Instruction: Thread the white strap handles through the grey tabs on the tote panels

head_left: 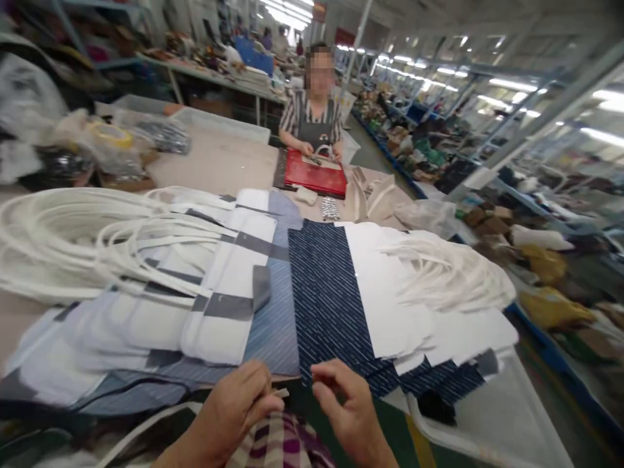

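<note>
Checked purple-and-cream cloth (283,445) lies below the person's hands. From where I stand, the left hand (244,396) pinches a small pale strip (281,393), its end poking past the thumb. Beside it, the right hand (350,408) curves, thumb and fingers parted, near dark blue printed fabric (326,286) flanked by white sheets (385,299).

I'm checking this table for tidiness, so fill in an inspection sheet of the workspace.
Surface: beige table, largely covered at the near side.
Job's things: pale strip; looped straps over white panels at left; navy cloth mid-table.
Clutter: plastic bags at far left.
Grips: left hand pinches the pale strip; right hand half-open, nothing seen in it.
Cables: dark line at lower left, perhaps a cord.
Surroundings: co-worker across the table at a red board; ceiling lights beyond.
</note>
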`<state>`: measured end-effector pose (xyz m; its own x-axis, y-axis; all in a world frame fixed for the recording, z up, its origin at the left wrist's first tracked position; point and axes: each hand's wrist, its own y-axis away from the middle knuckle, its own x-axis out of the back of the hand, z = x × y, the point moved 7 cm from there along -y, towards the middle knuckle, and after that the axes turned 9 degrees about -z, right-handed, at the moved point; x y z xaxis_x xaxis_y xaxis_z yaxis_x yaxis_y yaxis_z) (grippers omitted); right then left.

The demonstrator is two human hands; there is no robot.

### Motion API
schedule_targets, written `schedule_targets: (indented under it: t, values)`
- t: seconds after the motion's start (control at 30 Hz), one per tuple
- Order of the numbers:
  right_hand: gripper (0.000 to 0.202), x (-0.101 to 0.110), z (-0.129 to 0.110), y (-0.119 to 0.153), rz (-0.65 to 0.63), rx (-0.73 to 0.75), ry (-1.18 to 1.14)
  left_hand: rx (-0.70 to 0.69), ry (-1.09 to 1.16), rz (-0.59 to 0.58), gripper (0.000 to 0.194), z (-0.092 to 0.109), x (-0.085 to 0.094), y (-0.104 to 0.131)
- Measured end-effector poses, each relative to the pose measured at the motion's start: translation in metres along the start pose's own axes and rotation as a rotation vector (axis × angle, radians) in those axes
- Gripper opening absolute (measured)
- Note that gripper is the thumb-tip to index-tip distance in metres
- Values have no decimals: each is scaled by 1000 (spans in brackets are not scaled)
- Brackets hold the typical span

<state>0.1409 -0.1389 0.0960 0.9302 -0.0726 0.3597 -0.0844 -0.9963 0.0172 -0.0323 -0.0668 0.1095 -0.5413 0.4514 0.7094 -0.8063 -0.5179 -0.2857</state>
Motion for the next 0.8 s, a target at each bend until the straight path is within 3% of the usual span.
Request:
schedule_targets:
  t: [0.07, 0.13, 0.33, 0.63, 0.8]
  values:
    - [22, -28, -41, -23, -188, 202, 103, 34, -133, 36, 36, 1, 16, 11]
    - [25, -51, -63, -35, -295, 351, 211, 63, -245, 73, 36, 0, 30, 24]
    - [13, -100, -81, -60, -357, 604, 400, 103, -364, 161, 37, -11, 58, 43]
    - [13, -134, -68, -109, -278, 615, 452, 175, -309, 220, 38, -71, 76, 44]
    - [19, -144, -63, -128, -74, 617, 530, 243, -91, 217, 33, -102, 90, 33]
